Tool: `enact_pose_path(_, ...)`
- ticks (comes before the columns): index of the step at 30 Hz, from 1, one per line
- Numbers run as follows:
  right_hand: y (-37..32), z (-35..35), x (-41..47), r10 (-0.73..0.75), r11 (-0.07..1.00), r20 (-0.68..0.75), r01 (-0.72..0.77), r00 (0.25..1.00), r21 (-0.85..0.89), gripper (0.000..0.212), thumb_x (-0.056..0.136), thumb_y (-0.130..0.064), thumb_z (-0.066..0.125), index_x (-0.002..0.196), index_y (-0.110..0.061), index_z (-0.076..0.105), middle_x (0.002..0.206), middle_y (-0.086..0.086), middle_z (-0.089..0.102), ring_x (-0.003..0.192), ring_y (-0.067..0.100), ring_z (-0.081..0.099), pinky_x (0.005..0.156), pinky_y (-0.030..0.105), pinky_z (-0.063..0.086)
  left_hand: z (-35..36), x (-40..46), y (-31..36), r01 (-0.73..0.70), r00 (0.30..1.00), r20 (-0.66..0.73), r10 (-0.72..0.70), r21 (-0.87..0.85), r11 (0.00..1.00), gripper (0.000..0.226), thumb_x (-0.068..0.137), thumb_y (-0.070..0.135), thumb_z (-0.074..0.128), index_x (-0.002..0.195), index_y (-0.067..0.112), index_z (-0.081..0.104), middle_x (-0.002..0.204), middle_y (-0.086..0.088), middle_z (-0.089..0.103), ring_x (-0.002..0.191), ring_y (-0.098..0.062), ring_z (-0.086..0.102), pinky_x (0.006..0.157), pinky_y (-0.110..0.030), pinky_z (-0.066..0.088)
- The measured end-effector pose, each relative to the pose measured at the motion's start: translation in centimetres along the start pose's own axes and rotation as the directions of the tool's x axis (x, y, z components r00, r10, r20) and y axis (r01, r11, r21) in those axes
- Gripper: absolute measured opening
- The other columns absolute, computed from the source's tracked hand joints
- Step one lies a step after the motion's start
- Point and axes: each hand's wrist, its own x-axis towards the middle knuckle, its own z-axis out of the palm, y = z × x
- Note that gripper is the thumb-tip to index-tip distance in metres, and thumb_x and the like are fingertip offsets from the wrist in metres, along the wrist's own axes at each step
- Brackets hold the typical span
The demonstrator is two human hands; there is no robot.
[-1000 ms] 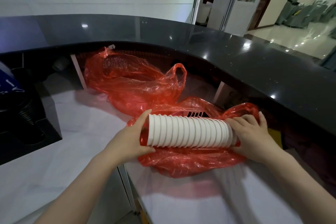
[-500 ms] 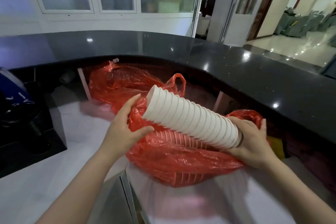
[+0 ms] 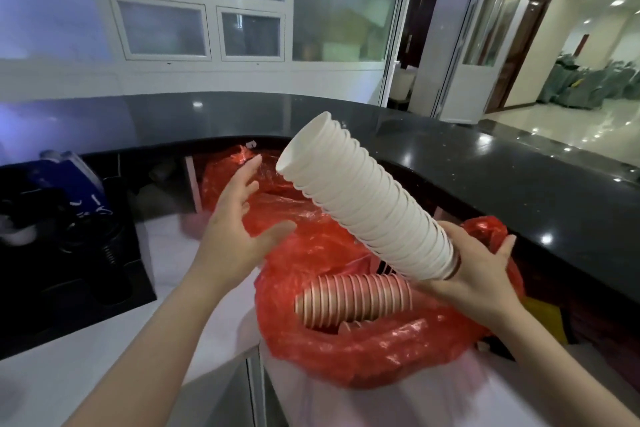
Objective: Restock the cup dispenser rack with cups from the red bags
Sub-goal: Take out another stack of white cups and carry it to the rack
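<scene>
Since the earlier frame my left hand (image 3: 239,225) released the white cup stack (image 3: 367,201), fingers now spread, right hand (image 3: 474,263) gripping its near end, tilted above the red bag (image 3: 363,350) on the surface (image 3: 69,374)

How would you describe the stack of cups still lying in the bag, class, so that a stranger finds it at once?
Start at the curved black counter; below it a red bag lies on the white worktop. Inside, a cup stack lies on its side, tinted red by the plastic, unlike the bare white stack raised in the right hand.
</scene>
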Motion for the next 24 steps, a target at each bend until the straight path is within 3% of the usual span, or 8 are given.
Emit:
enact_pose_path(4,-3.1,0.4,1.7,-0.119,0.989,-0.002,0.119,0.993,-0.092,0.079,0.055,-0.080,0.061,0.125,-0.047,0.042,0.102,-0.035,0.054,0.103,-0.001,0.053,0.102,0.062,-0.024,-1.5,0.4,1.7,-0.071,0.997,-0.031,0.069,-0.074,0.995,0.079,0.072,0.058,0.068,0.141,0.036,0.037,0.139,0.005,0.048,0.126,-0.014,0.049,0.104,-0.040,0.044)
enact_pose_path(6,-4.6,0.9,2.4,-0.144,0.988,-0.008,0.143,0.990,-0.055,0.079,0.056,-0.078,0.066,0.125,-0.047,0.042,0.104,-0.038,0.051,0.104,-0.004,0.050,0.105,0.060,-0.021,-2.5,-0.1,2.0,-0.074,0.992,-0.105,0.063,-0.109,0.991,0.073,0.074,0.054,0.066,0.138,0.030,0.042,0.131,0.007,0.054,0.118,-0.009,0.055,0.096,-0.026,0.049)
enact_pose_path(9,-6.6,2.0,3.2,-0.179,0.984,-0.031,0.179,0.983,0.022,0.084,0.055,-0.059,0.079,0.129,-0.042,0.042,0.117,-0.030,0.048,0.113,0.004,0.050,0.110,0.068,0.002,-4.8,-1.2,2.3,-0.064,0.973,-0.232,0.017,-0.198,0.978,0.073,0.070,0.055,0.068,0.134,0.032,0.040,0.127,0.010,0.055,0.109,0.004,0.058,0.083,-0.013,0.048)
enact_pose_path(13,-10.3,3.3,3.7,-0.243,0.967,-0.086,0.248,0.966,0.057,0.087,0.054,-0.054,0.080,0.131,-0.031,0.048,0.128,-0.011,0.052,0.120,0.018,0.049,0.105,0.074,0.017,-9.0,-2.8,2.2,0.010,0.921,-0.352,-0.167,-0.408,0.913,0.085,0.063,0.054,0.070,0.138,0.034,0.035,0.121,0.012,0.064,0.108,-0.004,0.062,0.087,-0.032,0.052)
enact_pose_path(16,-13.8,4.5,4.0,-0.309,0.948,-0.139,0.317,0.941,0.036,0.092,0.052,-0.051,0.087,0.133,-0.027,0.050,0.126,-0.002,0.056,0.116,0.019,0.052,0.102,0.077,0.016,-12.3,-4.6,2.5,-0.013,0.878,-0.404,-0.257,-0.557,0.831,0.091,0.066,0.040,0.074,0.144,0.025,0.030,0.104,0.020,0.070,0.098,-0.003,0.066,0.072,-0.026,0.055)
enact_pose_path(19,-18.4,5.8,3.4,-0.367,0.925,-0.141,0.377,0.920,0.051,0.088,0.056,-0.059,0.080,0.131,-0.025,0.051,0.125,-0.001,0.059,0.113,0.020,0.055,0.103,0.074,0.021,-15.6,-7.3,3.4,-0.061,0.830,-0.436,-0.348,-0.691,0.720,0.085,0.076,0.028,0.071,0.148,0.021,0.027,0.121,0.005,0.065,0.099,-0.011,0.066,0.075,-0.031,0.057)
enact_pose_path(21,-21.6,6.8,2.2,-0.381,0.918,-0.124,0.391,0.916,0.068,0.089,0.053,-0.056,0.084,0.129,-0.023,0.052,0.124,-0.001,0.060,0.112,0.024,0.056,0.102,0.071,0.026,-17.5,-9.5,4.1,-0.081,0.822,-0.425,-0.379,-0.747,0.660,0.075,0.080,0.030,0.071,0.143,0.015,0.035,0.130,-0.006,0.059,0.102,-0.017,0.066,0.078,-0.034,0.057)
enact_pose_path(24,-26.1,7.9,-0.3,-0.385,0.912,-0.077,0.392,0.920,0.118,0.098,0.042,-0.046,0.090,0.128,-0.024,0.049,0.121,-0.004,0.062,0.112,0.024,0.058,0.106,0.065,0.029,-19.9,-13.0,5.0,-0.056,0.824,-0.369,-0.430,-0.808,0.586,0.065,0.071,0.042,0.067,0.130,0.021,0.052,0.121,-0.005,0.066,0.104,-0.021,0.067,0.075,-0.037,0.058)
